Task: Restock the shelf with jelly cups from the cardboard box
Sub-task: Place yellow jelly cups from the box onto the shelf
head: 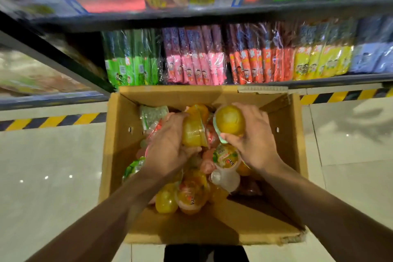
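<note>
An open cardboard box stands on the floor below me, holding several jelly cups in yellow, orange, red and green. My left hand is inside the box and grips a yellow jelly cup on its side. Beside it, my right hand grips another yellow jelly cup, its rounded bottom turned toward me. The shelf rises just behind the box.
The lower shelf holds wrapped snack packs in green, pink, orange, yellow and blue. Blurred goods fill the upper shelf. Yellow-black hazard tape runs along the shelf base on a pale tiled floor.
</note>
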The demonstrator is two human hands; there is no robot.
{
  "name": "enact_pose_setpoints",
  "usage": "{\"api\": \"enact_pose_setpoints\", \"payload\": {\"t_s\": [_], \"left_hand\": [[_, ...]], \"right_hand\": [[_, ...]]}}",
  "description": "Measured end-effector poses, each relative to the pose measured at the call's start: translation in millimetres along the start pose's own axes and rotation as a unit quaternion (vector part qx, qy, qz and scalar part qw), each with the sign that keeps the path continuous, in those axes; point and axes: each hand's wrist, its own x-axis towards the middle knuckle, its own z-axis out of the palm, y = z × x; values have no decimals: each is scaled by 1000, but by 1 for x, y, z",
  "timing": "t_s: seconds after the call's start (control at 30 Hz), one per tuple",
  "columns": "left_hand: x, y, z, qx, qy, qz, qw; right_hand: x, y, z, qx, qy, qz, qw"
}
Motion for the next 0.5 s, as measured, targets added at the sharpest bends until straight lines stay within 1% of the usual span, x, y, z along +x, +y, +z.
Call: {"api": "enact_pose_setpoints", "payload": {"t_s": [0.1, 0.2, 0.3, 0.4, 0.5], "left_hand": [[-23, 50, -60, -45, 31, 24, 998], [-44, 106, -134, -72, 58, 26, 995], [-64, 159, -214, -69, 76, 18, 995], [-90, 207, -289, -64, 92, 46, 993], [-120, 260, -359, -79, 119, 71, 987]], "right_hand": [[-12, -53, -58, 32, 19, -4, 999], [-18, -116, -128, 53, 23, -13, 998], [-22, -181, -206, 62, 45, -48, 996], [-26, -245, -282, 81, 70, -87, 990], [-36, -308, -356, 98, 119, -133, 979]]}}
